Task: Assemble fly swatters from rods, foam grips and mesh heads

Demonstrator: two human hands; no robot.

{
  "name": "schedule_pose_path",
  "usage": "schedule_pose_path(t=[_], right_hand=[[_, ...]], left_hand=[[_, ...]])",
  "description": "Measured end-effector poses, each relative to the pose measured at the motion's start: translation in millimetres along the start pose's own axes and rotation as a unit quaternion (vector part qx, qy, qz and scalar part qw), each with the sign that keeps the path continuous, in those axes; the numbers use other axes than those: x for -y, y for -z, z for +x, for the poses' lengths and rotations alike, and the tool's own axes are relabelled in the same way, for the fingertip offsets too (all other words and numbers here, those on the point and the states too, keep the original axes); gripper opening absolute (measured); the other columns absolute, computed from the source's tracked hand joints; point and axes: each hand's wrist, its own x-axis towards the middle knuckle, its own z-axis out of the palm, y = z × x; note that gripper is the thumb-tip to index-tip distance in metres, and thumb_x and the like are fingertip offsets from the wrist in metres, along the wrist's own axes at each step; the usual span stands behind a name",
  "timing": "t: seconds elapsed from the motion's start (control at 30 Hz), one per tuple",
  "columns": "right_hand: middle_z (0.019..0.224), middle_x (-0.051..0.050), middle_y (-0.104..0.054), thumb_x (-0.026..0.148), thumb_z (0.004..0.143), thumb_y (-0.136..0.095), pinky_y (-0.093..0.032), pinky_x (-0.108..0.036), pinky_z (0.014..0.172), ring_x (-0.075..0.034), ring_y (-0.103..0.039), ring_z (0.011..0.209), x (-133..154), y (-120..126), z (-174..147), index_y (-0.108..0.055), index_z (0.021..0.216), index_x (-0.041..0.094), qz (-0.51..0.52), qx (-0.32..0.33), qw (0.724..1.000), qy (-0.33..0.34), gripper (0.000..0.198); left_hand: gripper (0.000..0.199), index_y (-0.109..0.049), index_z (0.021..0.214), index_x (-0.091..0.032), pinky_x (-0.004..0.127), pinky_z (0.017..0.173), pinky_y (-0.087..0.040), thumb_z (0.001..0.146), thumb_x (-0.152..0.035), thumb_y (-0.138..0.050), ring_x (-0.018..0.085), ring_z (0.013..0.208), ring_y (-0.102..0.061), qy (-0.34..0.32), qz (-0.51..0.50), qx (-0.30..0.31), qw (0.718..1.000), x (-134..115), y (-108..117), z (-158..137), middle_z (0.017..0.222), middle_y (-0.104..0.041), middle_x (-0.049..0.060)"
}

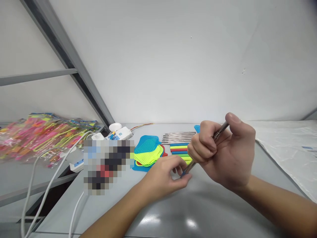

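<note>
My right hand (223, 152) is wrapped around a slim metal rod (220, 131), its thumb raised along the upper end, where several ring-like grooves show. The rod slants down and left to my left hand (167, 175), whose thumb and fingers pinch its lower end at a small blue part (183, 173). How the blue part meets the rod is hidden by my fingers. Just behind my left hand lie mesh fly swatter heads: a blue one (146, 143) over a yellow-green one (148, 156). Colored tubes (178, 149) and a row of metal rods (178, 137) lie beyond my hands.
White power strips (121, 134) with cables stand at the back left, beside a pixelated patch. Bagged pink and yellow items (47, 138) pile up on the left. A white plastic sheet (289, 145) covers the right side. A wall closes the back of the grey table (158, 218).
</note>
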Motion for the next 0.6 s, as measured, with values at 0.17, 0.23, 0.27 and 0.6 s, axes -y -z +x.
schedule_pose_path(t=[0.17, 0.23, 0.27, 0.6], right_hand=[[0.041, 0.007, -0.018, 0.058, 0.087, -0.041, -0.017, -0.024, 0.039, -0.008, -0.016, 0.038, -2.1, 0.6, 0.1, -0.036, 0.049, 0.021, -0.010, 0.004, 1.000, 0.004, 0.052], [0.042, 0.007, -0.019, 0.061, 0.087, -0.041, -0.017, -0.025, 0.040, -0.007, -0.016, 0.039, -3.4, 0.7, 0.2, -0.036, 0.050, 0.021, -0.015, 0.004, 1.000, 0.008, 0.055], [0.043, 0.007, -0.020, 0.063, 0.087, -0.042, -0.017, -0.025, 0.040, -0.007, -0.017, 0.039, -4.8, 0.9, 0.1, -0.036, 0.050, 0.021, -0.017, 0.005, 1.000, 0.008, 0.056], [0.047, 0.007, -0.025, 0.061, 0.092, -0.036, -0.018, -0.026, 0.044, -0.009, -0.020, 0.043, -61.2, 19.1, -12.9, -0.040, 0.055, 0.021, -0.036, 0.019, 0.997, -0.061, 0.055]], left_hand=[[0.010, -0.054, 0.077, -0.019, 0.022, 0.064, -0.040, 0.080, -0.022, -0.063, 0.011, 0.067, -0.053, -0.002, 0.019, 0.019, 1.000, 1.1, 2.2, 0.1, 0.073, -0.057, -0.003], [0.008, -0.056, 0.078, -0.018, 0.022, 0.064, -0.040, 0.081, -0.022, -0.061, 0.011, 0.068, -0.054, -0.005, 0.027, 0.022, 0.999, 1.7, 2.3, 0.3, 0.073, -0.059, -0.002], [0.006, -0.057, 0.078, -0.018, 0.023, 0.065, -0.041, 0.081, -0.022, -0.061, 0.012, 0.068, -0.055, -0.009, 0.029, 0.024, 0.999, 1.9, 2.1, 0.4, 0.073, -0.060, -0.002], [0.008, -0.056, 0.066, -0.017, 0.020, 0.060, -0.039, 0.072, -0.013, -0.059, 0.010, 0.062, -0.053, -0.010, 0.018, 0.035, 0.999, 4.3, -1.0, -1.7, 0.067, -0.058, -0.003]])
